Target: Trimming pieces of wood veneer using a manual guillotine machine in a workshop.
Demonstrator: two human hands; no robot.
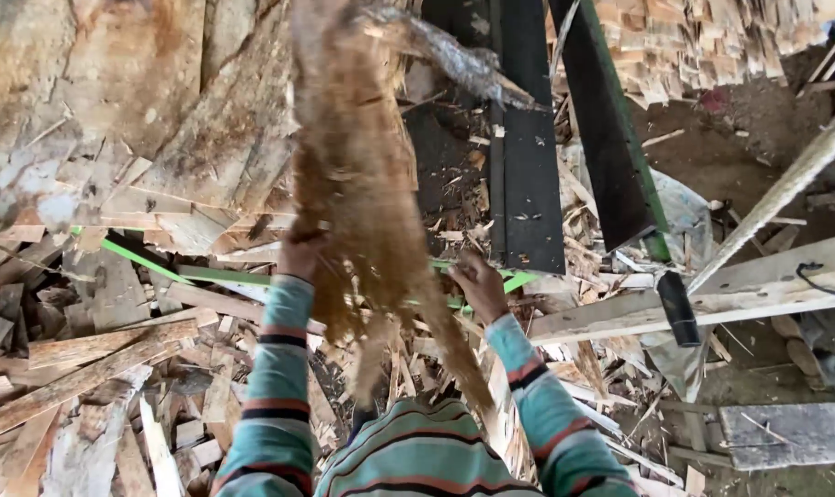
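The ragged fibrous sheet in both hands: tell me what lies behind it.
Behind the fibrous sheet show wood scraps, a green strip and a black beam. The sheet hides the part of the pile behind its middle.

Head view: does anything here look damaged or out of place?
Yes. The wood sheet that the left hand and right hand hold up is torn and frayed into stringy strips. Splintered wood scraps litter the ground.
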